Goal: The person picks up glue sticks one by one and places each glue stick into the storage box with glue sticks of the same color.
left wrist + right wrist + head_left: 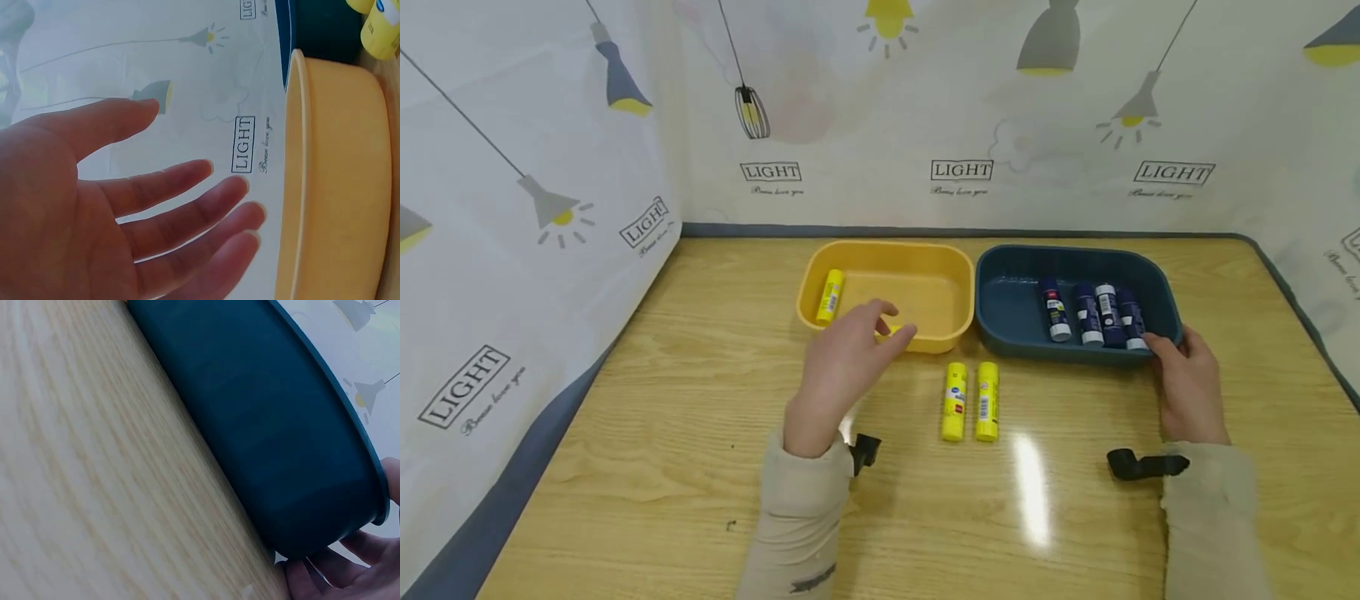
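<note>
My left hand (848,358) is over the front edge of the yellow tray (917,258), fingers spread and holding nothing. In the left wrist view its palm and relaxed fingers face the tray's side wall. One yellow glue stick (831,297) lies at the tray's left end; a bit of bright yellow (889,331) shows behind my left hand, mostly hidden. My right hand (1193,387) grips the front right corner of the dark blue tray (1003,312), thumb at the rim and fingers around the outside. Several dark blue glue sticks (1088,315) with white ends lie in it.
Two yellow glue sticks, one with a blue label (954,402) and one with a barcode (988,402), lie side by side on the wooden table (655,425) in front of the trays. A lamp-print curtain (865,117) stands behind and at both sides.
</note>
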The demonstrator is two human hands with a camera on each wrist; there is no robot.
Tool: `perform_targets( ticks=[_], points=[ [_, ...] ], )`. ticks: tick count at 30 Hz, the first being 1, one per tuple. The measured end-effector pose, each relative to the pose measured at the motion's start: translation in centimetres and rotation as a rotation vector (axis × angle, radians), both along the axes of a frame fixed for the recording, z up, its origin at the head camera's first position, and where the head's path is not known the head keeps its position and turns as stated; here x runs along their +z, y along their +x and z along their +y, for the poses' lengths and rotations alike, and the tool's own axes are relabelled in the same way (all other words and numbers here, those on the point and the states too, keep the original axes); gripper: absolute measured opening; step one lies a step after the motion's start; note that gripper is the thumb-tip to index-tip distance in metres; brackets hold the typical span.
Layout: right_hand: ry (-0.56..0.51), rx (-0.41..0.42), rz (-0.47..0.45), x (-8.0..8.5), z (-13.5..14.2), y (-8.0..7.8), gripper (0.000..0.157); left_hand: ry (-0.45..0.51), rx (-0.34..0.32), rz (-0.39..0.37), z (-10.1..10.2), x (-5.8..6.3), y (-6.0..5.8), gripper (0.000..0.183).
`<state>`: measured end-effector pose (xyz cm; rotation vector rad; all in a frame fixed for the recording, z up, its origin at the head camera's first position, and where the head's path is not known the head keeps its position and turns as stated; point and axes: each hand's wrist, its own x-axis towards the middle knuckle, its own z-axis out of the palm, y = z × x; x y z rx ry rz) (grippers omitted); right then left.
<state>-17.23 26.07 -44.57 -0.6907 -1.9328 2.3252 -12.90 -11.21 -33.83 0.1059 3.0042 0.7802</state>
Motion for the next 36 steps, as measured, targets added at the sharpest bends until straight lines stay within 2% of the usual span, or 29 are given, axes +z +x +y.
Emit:
perform_targets(
  ticks=[5,10,13,16,22,29,36],
  points=[
    [-0.026,0.005,0.037,0.0,0.1,0.1,0.069,-0.009,-0.053,-0.071,1.2,-0.6,0.0,0.045],
    [-0.043,0.012,0.038,-0.1,0.2,0.2,0.070,-0.099,-0.133,-0.195,2.9,-1.8,-0.3,0.050],
    [-0.050,0.011,0.030,-0.1,0.1,0.2,0.070,-0.158,-0.170,-0.240,3.9,-2.6,-0.4,0.052],
    [-0.049,0.006,0.032,0.0,0.1,0.2,0.070,-0.183,-0.180,-0.242,4.5,-3.2,-0.4,0.052],
    [-0.037,-0.006,0.011,0.1,0.0,0.0,0.069,-0.168,-0.180,-0.238,5.3,-4.2,-0.6,0.054],
    [-0.036,-0.005,0.019,0.0,0.3,-0.1,0.070,-0.179,-0.198,-0.200,5.9,-5.2,-0.7,0.056],
    [-0.028,0.001,0.005,0.1,0.3,0.1,0.070,-0.223,-0.185,-0.244,6.4,-5.8,-0.8,0.061]
  ],
)
